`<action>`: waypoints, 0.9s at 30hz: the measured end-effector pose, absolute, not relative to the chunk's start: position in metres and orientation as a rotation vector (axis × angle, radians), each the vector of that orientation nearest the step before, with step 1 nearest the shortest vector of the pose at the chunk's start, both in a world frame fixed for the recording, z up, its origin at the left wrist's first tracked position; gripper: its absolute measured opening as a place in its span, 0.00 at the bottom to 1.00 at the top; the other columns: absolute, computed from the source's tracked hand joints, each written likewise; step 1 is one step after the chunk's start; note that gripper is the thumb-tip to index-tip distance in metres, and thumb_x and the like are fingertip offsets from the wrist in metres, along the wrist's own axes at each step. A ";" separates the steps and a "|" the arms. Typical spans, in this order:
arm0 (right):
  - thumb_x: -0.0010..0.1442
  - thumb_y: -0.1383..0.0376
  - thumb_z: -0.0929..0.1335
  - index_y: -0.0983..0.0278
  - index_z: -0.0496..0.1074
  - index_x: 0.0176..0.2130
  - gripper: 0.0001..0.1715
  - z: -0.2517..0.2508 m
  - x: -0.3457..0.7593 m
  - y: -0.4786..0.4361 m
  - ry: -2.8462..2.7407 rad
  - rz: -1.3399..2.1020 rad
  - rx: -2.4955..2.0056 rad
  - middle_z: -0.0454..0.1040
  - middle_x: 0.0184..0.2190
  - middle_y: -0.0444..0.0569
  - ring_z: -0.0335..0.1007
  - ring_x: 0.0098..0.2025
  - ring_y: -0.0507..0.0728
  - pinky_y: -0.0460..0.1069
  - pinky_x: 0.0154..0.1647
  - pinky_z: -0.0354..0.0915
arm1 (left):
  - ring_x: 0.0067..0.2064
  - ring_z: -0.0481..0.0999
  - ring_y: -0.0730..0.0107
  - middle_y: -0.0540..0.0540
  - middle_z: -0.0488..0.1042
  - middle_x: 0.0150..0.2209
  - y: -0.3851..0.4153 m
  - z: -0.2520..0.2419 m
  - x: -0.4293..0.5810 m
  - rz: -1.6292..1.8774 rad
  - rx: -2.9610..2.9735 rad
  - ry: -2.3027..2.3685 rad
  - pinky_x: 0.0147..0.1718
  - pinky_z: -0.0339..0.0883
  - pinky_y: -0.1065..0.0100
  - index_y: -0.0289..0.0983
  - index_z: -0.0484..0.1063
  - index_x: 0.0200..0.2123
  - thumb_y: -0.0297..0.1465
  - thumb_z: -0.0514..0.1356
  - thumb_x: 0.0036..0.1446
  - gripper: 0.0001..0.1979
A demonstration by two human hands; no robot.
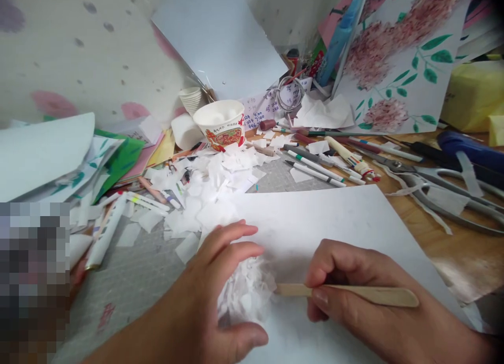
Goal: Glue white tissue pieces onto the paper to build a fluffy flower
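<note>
My right hand pinches a flat wooden craft stick between thumb and fingers. The stick's left tip meets the edge of a ruffled cluster of white paper pieces. Around that cluster curves my left hand, its thumb and fingers spread apart, gripping nothing that I can see. Beneath the cluster and my right hand lies a large white sheet of paper. A heap of loose white paper scraps spreads just beyond my left fingertips.
A printed paper bowl stands behind the scraps. Markers lie at centre right, with large scissors farther right. A floral picture leans at the back right. Coloured papers are stacked at left, above a grey cutting mat.
</note>
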State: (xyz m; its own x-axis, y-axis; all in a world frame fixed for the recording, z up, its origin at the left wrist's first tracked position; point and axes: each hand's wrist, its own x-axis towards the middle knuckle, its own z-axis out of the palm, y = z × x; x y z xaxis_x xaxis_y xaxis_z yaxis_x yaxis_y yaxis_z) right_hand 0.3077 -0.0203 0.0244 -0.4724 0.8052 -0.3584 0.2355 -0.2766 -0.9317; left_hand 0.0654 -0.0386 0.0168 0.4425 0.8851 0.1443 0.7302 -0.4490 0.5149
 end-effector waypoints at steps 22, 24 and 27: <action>0.51 0.51 0.75 0.58 0.74 0.27 0.15 0.029 0.310 -0.022 -1.253 1.663 -1.320 0.74 0.23 0.42 0.68 0.28 0.53 0.44 0.31 0.62 | 0.50 0.69 0.66 0.49 0.69 0.46 -0.028 0.037 0.053 0.831 2.329 1.350 0.53 0.60 0.60 0.44 0.73 0.37 0.24 0.56 0.60 0.09; 0.51 0.53 0.74 0.59 0.73 0.27 0.14 0.033 0.305 -0.023 -1.348 1.640 -1.373 0.74 0.23 0.42 0.67 0.28 0.53 0.45 0.30 0.62 | 0.54 0.67 0.62 0.49 0.68 0.49 -0.030 0.039 0.055 0.675 2.385 1.301 0.60 0.50 0.52 0.45 0.73 0.37 0.26 0.59 0.57 0.08; 0.51 0.53 0.73 0.59 0.73 0.27 0.13 0.032 0.302 -0.024 -1.472 1.617 -1.437 0.74 0.24 0.43 0.65 0.27 0.53 0.45 0.28 0.60 | 0.56 0.66 0.58 0.50 0.68 0.50 -0.031 0.039 0.057 0.537 2.436 1.286 0.62 0.39 0.45 0.47 0.74 0.38 0.26 0.62 0.54 0.10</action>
State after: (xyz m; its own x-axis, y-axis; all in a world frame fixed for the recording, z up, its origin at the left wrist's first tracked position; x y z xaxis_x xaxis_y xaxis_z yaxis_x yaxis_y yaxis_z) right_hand 0.3016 -0.0238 0.0320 -0.3026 0.8860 -0.3513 0.2666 -0.2751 -0.9237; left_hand 0.0568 -0.0315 0.0392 0.5207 0.8362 0.1721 0.7107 -0.5362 0.4555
